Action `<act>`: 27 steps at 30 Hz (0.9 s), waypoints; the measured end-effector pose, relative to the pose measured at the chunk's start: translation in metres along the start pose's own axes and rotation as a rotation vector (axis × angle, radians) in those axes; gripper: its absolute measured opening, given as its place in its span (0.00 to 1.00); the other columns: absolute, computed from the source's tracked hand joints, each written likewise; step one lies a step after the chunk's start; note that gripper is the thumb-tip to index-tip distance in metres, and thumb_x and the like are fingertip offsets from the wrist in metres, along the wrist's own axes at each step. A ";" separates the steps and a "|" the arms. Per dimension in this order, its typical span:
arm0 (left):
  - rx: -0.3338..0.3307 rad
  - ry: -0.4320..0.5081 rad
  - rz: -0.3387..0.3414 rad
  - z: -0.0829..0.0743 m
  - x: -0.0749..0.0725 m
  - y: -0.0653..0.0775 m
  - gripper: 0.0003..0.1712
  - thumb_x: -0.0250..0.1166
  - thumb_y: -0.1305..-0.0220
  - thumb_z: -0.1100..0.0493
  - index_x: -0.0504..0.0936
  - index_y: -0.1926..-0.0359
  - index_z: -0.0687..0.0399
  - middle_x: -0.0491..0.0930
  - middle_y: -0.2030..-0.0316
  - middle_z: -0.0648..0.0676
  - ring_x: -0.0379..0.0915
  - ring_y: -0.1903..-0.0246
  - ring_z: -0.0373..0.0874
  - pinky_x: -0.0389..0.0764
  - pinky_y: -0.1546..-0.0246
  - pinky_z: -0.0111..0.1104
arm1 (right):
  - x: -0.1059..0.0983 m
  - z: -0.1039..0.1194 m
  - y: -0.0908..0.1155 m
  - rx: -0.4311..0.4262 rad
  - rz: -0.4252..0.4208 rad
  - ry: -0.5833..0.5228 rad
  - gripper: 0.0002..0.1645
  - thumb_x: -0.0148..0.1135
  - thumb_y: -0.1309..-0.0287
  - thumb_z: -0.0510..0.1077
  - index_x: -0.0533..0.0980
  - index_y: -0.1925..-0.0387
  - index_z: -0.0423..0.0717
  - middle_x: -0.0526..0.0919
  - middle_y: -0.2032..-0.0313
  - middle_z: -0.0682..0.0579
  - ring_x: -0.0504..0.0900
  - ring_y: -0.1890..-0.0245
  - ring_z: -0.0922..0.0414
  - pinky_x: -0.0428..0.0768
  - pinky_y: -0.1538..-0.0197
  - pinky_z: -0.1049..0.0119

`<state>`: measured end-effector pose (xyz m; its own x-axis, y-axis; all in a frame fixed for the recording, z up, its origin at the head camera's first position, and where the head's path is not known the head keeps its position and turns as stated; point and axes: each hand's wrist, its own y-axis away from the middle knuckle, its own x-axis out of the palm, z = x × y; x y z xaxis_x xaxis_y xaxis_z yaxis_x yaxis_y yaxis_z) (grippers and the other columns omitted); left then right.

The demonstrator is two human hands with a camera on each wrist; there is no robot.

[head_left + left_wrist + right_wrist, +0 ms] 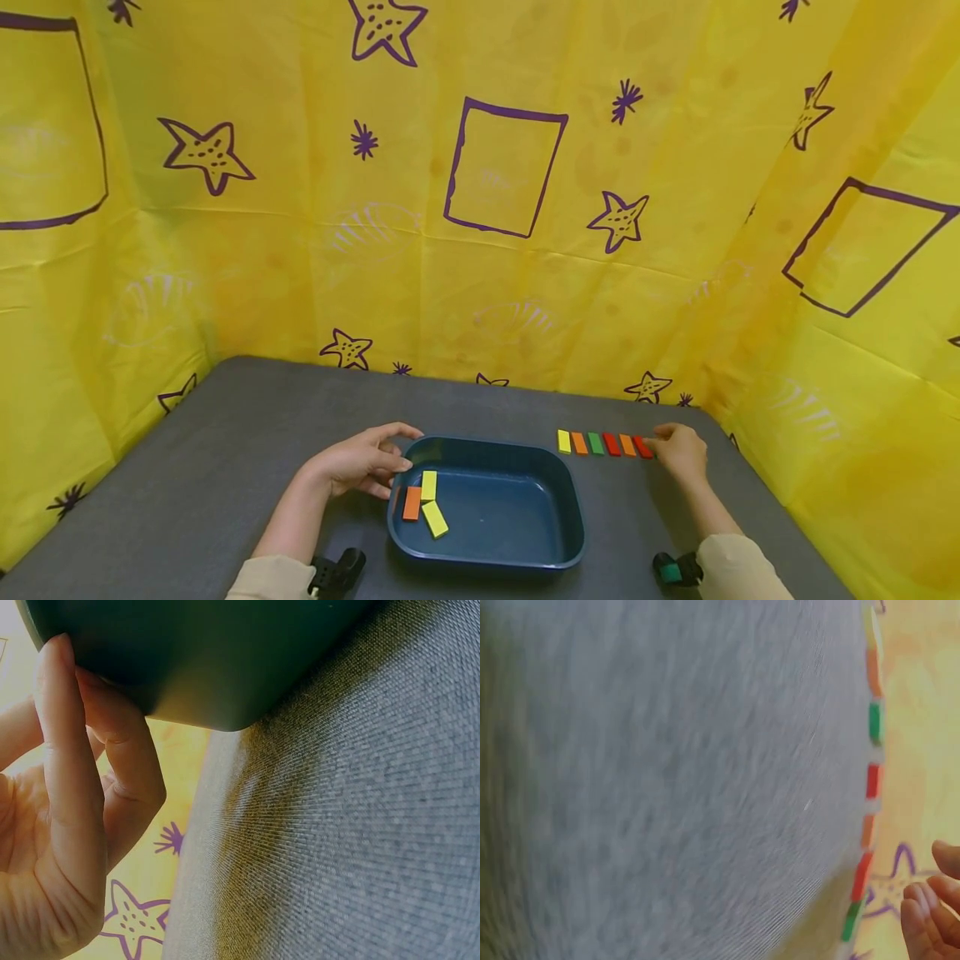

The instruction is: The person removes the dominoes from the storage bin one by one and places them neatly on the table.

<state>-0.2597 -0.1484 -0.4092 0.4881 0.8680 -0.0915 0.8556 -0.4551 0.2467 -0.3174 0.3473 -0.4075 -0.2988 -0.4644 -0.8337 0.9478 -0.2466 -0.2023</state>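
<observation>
A dark blue tub stands on the table with one orange block and two yellow blocks at its left end. At the tub's left side, my left hand grips the rim, thumb over the edge and fingers outside. Toward the back right lies a row of coloured blocks, among them a red block. My right hand is at the row's right end. In the right wrist view its fingers are slightly bent and apart from the green end block, which the hand hides in the head view.
The grey table meets yellow cloth walls printed with purple stars at the back and sides. Further left in the row lie a yellow block and a green block.
</observation>
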 end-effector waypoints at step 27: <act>0.006 -0.002 0.001 0.002 -0.001 -0.001 0.31 0.60 0.32 0.62 0.63 0.31 0.54 0.76 0.66 0.55 0.78 0.73 0.39 0.85 0.73 0.29 | 0.024 0.127 0.053 -0.312 0.077 -0.205 0.16 0.72 0.46 0.41 0.83 0.55 0.41 0.89 0.63 0.45 0.88 0.62 0.50 0.85 0.61 0.63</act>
<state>-0.2607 -0.1489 -0.4111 0.4890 0.8673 -0.0929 0.8562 -0.4570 0.2409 -0.2884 0.2151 -0.3727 -0.2117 -0.6401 -0.7385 0.9472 0.0519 -0.3165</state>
